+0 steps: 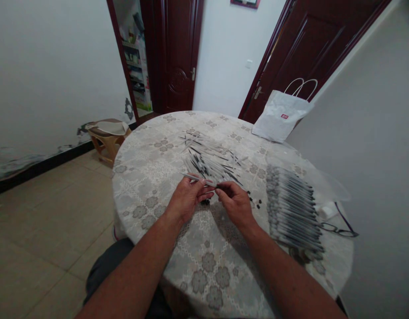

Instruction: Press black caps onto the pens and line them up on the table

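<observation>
Above the table, my left hand (188, 197) grips a slim pale pen (210, 183) between thumb and fingers, its thin tip pointing to the left. My right hand (236, 201) pinches the pen's right end; a small dark part seems to be there, mostly hidden by the fingers. Just beyond both hands spreads a loose pile of pale pen barrels (221, 168) mixed with thin black sticks (198, 163). Small black caps (259, 204) lie right of my right hand, and a few more black pieces (205, 202) sit beneath my hands.
A stacked row of grey pens (294, 208) lies at the right, with clear plastic (330, 184) behind it. Eyeglasses (339, 230) and a small white object (328, 210) are near the right edge. A white paper bag (279, 116) stands at the back of the round, cloth-covered table (207, 248).
</observation>
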The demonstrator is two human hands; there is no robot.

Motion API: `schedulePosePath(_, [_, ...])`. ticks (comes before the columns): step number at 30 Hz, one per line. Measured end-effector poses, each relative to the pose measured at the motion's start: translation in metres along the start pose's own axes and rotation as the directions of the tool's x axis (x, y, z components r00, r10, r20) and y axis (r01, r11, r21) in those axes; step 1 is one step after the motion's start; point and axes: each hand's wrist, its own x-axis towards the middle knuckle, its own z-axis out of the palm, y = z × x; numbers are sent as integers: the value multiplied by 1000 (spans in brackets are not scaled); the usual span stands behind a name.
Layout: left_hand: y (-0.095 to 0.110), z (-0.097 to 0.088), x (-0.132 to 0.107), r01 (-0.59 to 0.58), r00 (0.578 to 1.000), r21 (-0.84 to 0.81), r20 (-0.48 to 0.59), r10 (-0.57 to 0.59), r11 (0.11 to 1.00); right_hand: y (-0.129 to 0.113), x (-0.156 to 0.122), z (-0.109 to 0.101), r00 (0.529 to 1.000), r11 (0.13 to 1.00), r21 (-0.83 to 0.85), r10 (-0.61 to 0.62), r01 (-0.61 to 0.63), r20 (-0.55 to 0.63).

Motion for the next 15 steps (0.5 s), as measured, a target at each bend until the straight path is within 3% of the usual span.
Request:
schedulePosePath(9, [2, 0, -1, 13, 1000, 38, -24, -13, 999, 5, 0, -5, 991, 981, -140, -137, 135, -6])
schedulePosePath(15, [2, 0, -1, 25, 1000, 52, 9, -26, 998, -2, -1, -10, 991, 963, -244, -98, 118, 93])
